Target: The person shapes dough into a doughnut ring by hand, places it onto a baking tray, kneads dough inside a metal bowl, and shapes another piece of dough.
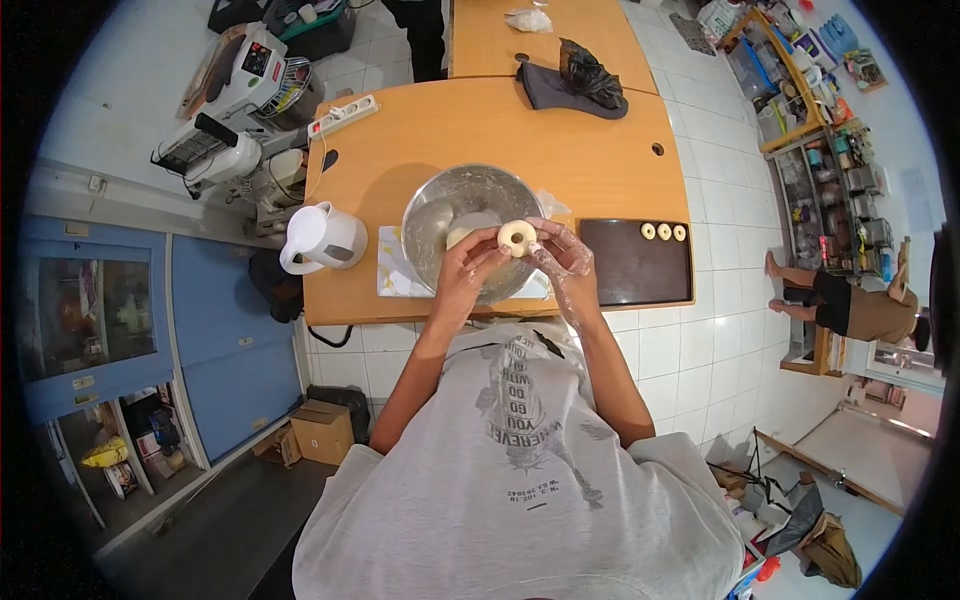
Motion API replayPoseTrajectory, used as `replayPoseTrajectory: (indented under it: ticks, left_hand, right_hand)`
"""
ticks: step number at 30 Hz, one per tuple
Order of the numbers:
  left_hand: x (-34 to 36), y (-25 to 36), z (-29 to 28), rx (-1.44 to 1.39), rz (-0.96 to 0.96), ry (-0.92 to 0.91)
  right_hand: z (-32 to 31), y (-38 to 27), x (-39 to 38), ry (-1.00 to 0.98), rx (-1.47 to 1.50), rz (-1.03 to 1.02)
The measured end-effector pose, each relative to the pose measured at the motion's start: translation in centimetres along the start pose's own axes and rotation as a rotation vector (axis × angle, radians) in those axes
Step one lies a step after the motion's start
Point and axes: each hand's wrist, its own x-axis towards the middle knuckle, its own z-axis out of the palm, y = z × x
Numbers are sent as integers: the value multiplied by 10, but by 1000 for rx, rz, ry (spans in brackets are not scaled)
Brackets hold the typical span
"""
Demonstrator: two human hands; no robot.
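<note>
A pale ring of dough [517,238] is pinched between my two hands above the near rim of a steel mixing bowl [450,190]. My left hand [468,268], bare, holds the ring's left side. My right hand [562,252], in a clear plastic glove, holds its right side. More pale dough [466,228] lies inside the bowl. To the right, a dark baking tray [632,268] carries three small dough rings [664,232] along its far edge.
The bowl stands on a white board [392,277] on a wooden table [560,150]. A white jug [322,240] is to the left, a power strip [343,115] and a stand mixer [235,160] beyond. A black bag [590,75] lies far back. Another person [850,305] is at the right.
</note>
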Motion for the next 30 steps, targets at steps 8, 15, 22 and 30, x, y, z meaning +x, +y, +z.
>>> replayPoseTrajectory:
  ticks: [8, 15, 22, 30]
  left_hand:
    - [-5, 2, 4, 167, 42, -42]
    - [-1, -3, 2, -6, -64, -37]
    - [-5, -6, -4, -189, -166, -77]
    - [-2, -4, -1, -212, -135, -80]
  right_hand:
    - [-14, 8, -5, -61, -302, 31]
    - [-14, 15, -9, 2, -129, 84]
    - [-13, 11, -12, 71, -25, 122]
    - [-14, 8, -10, 69, 28, 181]
